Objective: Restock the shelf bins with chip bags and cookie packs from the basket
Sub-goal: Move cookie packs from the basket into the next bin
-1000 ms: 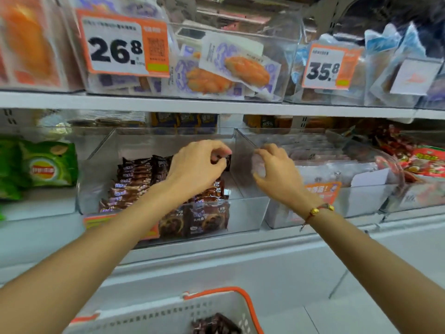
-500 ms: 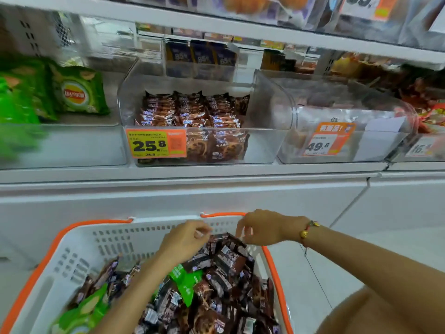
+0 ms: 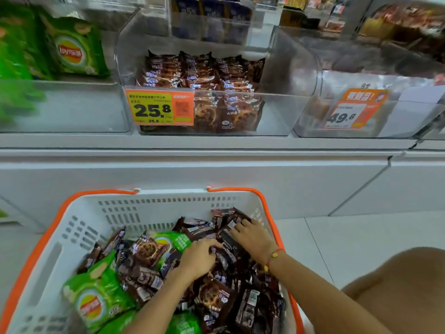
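Curling our left hand (image 3: 197, 257) and right hand (image 3: 252, 237) fingers into the brown cookie packs (image 3: 216, 297) at lower centre, we cannot tell whether either has closed on one. We judge slick wrappers may slip, or green chip bags (image 3: 96, 300) get dragged along. Lifting from the orange-rimmed basket (image 3: 149, 208), packs could miss the clear cookie bin (image 3: 284, 109) at upper centre.

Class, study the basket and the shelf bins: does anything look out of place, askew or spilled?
Nothing is spilled or damaged. The basket is simply a jumble: brown cookie packs and green chip bags lie mixed at all angles, while the cookie bin holds neat rows. Both hands, left hand and right hand, reach into the packs.
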Motion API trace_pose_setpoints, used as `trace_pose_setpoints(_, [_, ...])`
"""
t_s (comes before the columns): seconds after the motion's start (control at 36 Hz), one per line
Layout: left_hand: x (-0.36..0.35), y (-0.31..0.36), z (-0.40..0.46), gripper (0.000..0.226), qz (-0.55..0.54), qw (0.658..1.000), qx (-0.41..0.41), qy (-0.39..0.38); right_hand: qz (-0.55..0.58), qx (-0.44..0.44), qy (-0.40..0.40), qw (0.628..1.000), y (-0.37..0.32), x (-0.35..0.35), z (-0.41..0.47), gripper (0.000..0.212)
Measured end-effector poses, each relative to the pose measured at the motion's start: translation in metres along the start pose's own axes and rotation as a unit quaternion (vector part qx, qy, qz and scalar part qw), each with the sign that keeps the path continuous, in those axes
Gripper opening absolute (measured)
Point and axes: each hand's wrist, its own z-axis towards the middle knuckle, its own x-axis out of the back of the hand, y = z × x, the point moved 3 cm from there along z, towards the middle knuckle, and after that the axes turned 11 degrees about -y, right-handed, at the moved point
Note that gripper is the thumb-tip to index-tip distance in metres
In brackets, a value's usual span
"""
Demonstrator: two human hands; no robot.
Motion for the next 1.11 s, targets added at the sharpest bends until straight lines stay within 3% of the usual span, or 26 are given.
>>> trace_pose_setpoints(0.14, [0.010, 0.006, 0.006, 0.038, -0.036, 0.999, -0.018, 0.036, 0.073, 0.023, 0.021, 0.997, 0.013, 0.015, 0.005, 0.025])
trace_pose_setpoints(0.31, [0.049, 0.023, -0.006, 0.062, -0.193, 0.979, -0.069, 0.013, 0.319, 0.046, -0.038, 0.946, 0.058, 0.061, 0.004, 0.025])
trace_pose_setpoints(0.42, [0.092, 0.048, -0.025, 0.049, -0.266, 0.957, -0.116, 0.014, 0.419, 0.083, -0.065, 0.902, 0.086, 0.102, -0.015, 0.022])
trace_pose_setpoints(0.5, [0.125, 0.068, -0.041, 0.034, -0.293, 0.944, -0.151, 0.031, 0.490, 0.090, -0.030, 0.867, 0.102, 0.134, -0.038, 0.023])
trace_pose_setpoints(0.64, [0.170, 0.105, -0.072, 0.029, -0.319, 0.927, -0.191, 0.046, 0.528, 0.093, 0.089, 0.839, 0.121, 0.176, -0.076, 0.022])
trace_pose_setpoints(0.83, [0.210, 0.151, -0.100, 0.033, -0.334, 0.912, -0.232, 0.054, 0.635, 0.106, 0.258, 0.720, 0.135, 0.213, -0.108, 0.011])
trace_pose_setpoints(0.89, [0.213, 0.158, -0.100, 0.035, -0.392, 0.885, -0.235, 0.092, 0.637, 0.103, 0.268, 0.716, 0.138, 0.221, -0.111, 0.012])
trace_pose_setpoints(0.94, [0.214, 0.162, -0.099, 0.039, -0.453, 0.849, -0.236, 0.135, 0.642, 0.090, 0.240, 0.723, 0.141, 0.224, -0.113, 0.030])
trace_pose_setpoints(1.0, [0.217, 0.166, -0.098, 0.040, -0.486, 0.824, -0.243, 0.159, 0.671, 0.085, 0.215, 0.705, 0.144, 0.224, -0.115, 0.040])
trace_pose_setpoints(1.11, [0.222, 0.176, -0.100, 0.038, -0.473, 0.822, -0.269, 0.167, 0.690, 0.091, 0.253, 0.672, 0.150, 0.226, -0.120, 0.035])
